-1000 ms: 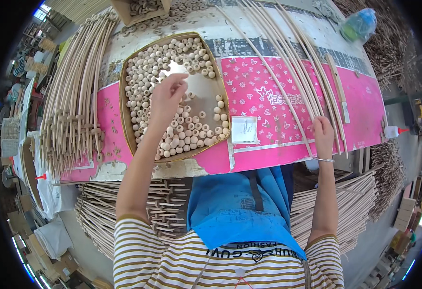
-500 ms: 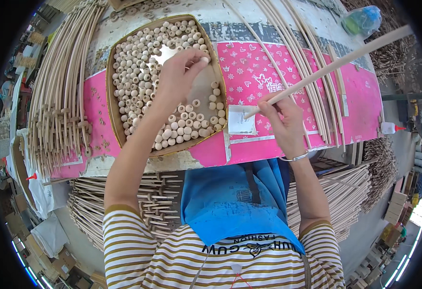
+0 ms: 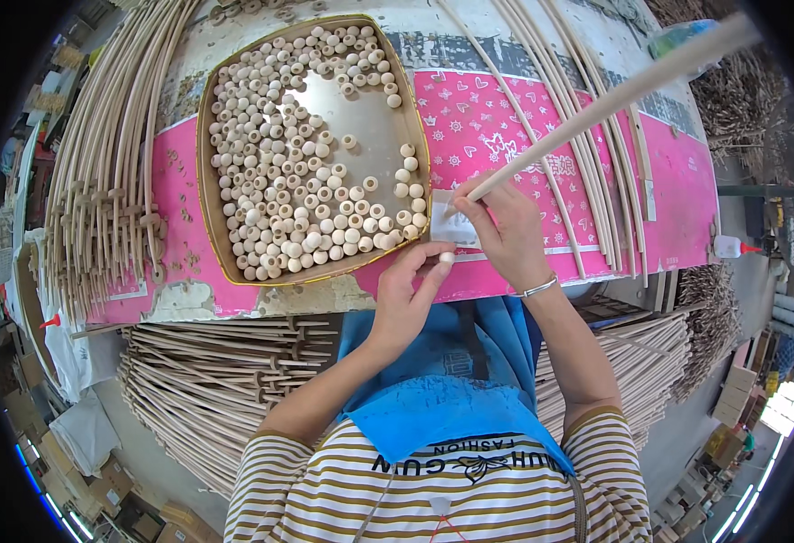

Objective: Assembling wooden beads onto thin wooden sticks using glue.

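Observation:
Between thumb and forefinger, my left hand (image 3: 408, 297) pinches a small round wooden bead (image 3: 447, 258) by the table's front edge. A long pale wooden rod (image 3: 587, 118) is gripped near its lower end by my right hand (image 3: 508, 231); it slants up toward the far right. That lower end is at a small white pad (image 3: 454, 222) on the pink sheet, and whether it touches the pad I cannot tell. Left of the pad, a shallow gold-rimmed tray (image 3: 427, 149) holds many loose wooden beads with holes, its metal bottom showing in the middle.
Rods with wooden rings (image 3: 112, 172) lie bundled on the left of the table. More bare rods (image 3: 587, 136) lie to the right. Under the table edge, rod stacks (image 3: 207, 380) stick out. A white bottle with a red tip (image 3: 730, 246) is at the right edge.
My left hand has come out of the tray toward me with a bead. My right hand has shifted a little left, bringing the rod's lower end to the white pad.

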The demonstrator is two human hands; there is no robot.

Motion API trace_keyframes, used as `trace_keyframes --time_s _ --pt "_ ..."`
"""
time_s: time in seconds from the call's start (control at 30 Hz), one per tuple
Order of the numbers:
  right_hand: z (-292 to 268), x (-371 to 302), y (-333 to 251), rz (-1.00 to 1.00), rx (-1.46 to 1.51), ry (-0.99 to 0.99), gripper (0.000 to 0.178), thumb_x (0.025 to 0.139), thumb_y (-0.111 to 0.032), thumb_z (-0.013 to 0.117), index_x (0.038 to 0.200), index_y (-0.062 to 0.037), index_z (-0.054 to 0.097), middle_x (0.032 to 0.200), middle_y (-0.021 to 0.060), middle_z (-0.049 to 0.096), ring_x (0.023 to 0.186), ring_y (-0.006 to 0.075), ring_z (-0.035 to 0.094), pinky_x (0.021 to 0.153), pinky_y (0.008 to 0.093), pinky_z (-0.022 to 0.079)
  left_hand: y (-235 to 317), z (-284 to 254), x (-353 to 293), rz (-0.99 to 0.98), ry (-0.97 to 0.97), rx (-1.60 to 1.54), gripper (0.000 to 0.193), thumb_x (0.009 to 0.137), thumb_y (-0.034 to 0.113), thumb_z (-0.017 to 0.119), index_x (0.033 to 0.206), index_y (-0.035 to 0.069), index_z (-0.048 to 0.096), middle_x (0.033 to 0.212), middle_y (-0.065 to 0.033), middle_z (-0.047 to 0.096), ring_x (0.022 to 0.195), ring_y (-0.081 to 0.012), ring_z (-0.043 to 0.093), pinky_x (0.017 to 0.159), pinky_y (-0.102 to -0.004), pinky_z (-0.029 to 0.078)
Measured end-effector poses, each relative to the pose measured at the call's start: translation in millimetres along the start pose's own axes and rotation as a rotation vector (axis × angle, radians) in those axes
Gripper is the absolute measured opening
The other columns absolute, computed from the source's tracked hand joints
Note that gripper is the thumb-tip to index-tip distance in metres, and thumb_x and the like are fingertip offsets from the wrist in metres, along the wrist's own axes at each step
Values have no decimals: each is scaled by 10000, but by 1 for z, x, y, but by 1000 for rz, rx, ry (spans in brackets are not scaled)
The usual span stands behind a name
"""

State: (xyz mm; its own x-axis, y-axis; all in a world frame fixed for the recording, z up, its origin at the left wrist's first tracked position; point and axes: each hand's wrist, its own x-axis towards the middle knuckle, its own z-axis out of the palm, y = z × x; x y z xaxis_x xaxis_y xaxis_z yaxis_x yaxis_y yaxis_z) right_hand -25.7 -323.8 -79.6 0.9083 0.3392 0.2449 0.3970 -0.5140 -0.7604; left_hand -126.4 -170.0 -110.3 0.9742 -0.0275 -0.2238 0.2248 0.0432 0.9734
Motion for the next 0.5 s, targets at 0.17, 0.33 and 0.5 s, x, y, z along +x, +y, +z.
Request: trace_keyframes --time_s 0.17,0.33,0.5 --pt "-5 -7 5 28 82 71 117 930 -119 675 957 -6 663 806 98 650 699 216 653 611 345 494 -5 4 -2 10 18 -67 246 1001 113 596 1209 -11 638 1067 -85 674 930 -128 645 853 -276 518" --pt "-18 -15 25 133 232 219 134 972 -120 659 1003 9 678 812 58 657 733 110 625 641 282 504 14 2 -5 -93 -62 -349 274 1014 115 583 1255 -9 625 1096 -52 636 992 -114 612 888 -257 492" --pt "-38 -21 21 215 519 363 150 1018 -142 600 1027 -3 656 853 42 664 760 95 626 688 238 522 44 -4 -3 293 1 -77 254 996 69 584 1233 10 653 1108 -79 582 995 -138 591 894 -263 487"
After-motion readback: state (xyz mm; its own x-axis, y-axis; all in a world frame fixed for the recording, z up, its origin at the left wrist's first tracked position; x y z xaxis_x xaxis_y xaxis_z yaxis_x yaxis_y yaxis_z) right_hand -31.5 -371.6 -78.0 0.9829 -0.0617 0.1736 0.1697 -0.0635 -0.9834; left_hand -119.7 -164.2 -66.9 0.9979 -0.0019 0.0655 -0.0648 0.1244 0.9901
